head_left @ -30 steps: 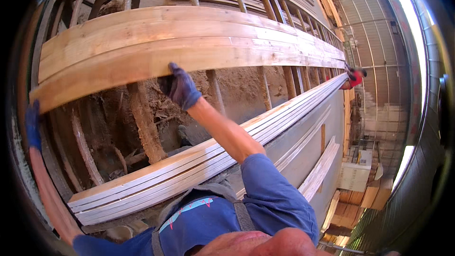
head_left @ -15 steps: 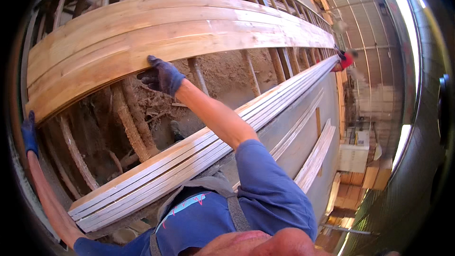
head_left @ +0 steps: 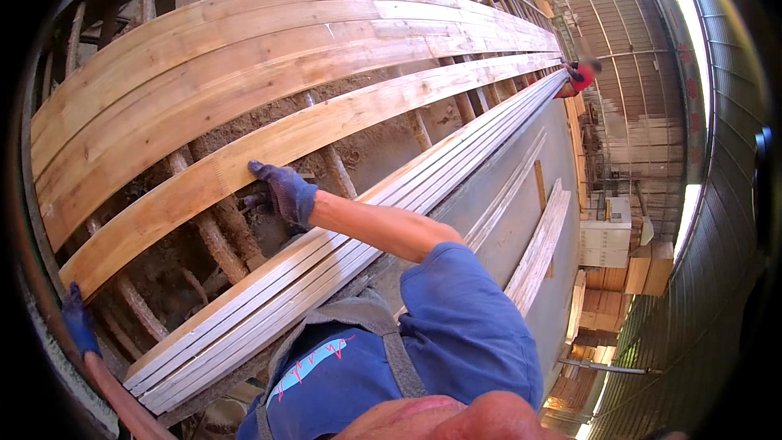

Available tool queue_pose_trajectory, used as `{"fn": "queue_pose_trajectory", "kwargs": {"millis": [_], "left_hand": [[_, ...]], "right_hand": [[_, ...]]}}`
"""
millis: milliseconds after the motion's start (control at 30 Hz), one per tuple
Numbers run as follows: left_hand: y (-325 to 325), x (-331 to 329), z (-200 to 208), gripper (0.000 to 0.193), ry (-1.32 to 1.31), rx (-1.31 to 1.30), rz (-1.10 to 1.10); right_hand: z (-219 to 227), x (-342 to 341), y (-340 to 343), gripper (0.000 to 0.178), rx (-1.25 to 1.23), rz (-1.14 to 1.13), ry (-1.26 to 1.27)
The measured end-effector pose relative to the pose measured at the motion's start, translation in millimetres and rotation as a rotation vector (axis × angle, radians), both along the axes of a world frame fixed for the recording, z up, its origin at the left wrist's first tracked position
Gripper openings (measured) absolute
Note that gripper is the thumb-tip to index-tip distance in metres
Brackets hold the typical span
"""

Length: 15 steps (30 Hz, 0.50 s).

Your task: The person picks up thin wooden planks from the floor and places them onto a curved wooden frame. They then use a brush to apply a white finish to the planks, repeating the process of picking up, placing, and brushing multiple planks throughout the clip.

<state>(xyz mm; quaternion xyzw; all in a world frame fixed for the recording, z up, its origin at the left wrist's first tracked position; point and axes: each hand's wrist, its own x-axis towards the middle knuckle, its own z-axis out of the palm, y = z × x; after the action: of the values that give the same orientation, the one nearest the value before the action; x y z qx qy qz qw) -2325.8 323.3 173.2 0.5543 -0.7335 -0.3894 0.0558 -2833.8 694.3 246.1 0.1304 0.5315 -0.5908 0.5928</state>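
Observation:
A long, pale wooden plank (head_left: 371,108) spans the rollers, set apart from the boards beyond it. My right hand (head_left: 283,193), in a dark glove, is closed on its near edge, thumb on top and fingers partly hidden underneath. At the plank's left end, my gloved left hand (head_left: 77,322) grips the corner; part of its fingers is hidden. Several more boards (head_left: 195,90) lie side by side just past this plank. Closer to my body rests a stack of boards (head_left: 269,297) with whitish edges.
Rusty rollers (head_left: 213,240) run crosswise under the plank, with gaps and debris below. A person in red (head_left: 580,77) stands at the far end of the boards. Loose strips (head_left: 538,257) lie to the right, near a pale cabinet (head_left: 604,240) and stacked timber (head_left: 649,267).
The nearest plank has slid toward me, opening a gap from the other boards. Both my hands have come nearer with it, the left one most clearly.

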Motion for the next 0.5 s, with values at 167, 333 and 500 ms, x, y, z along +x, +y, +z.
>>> {"fn": "queue_pose_trajectory", "kwargs": {"millis": [167,333,500], "left_hand": [[-2.0,-43.2,19.9,0.049,-0.163,-0.328,-0.153],[109.3,-160.7,105.1,0.064,-0.393,-0.696,-0.566],[107.6,-164.6,59.6,0.062,-0.48,-0.827,-0.559]], "right_hand": [[-17.9,-19.4,-35.2,0.033,-0.028,-0.033,0.006],[-25.7,-20.3,-37.5,0.031,0.019,-0.046,0.08],[-26.7,-17.9,-29.9,0.032,0.028,0.007,0.16]]}}
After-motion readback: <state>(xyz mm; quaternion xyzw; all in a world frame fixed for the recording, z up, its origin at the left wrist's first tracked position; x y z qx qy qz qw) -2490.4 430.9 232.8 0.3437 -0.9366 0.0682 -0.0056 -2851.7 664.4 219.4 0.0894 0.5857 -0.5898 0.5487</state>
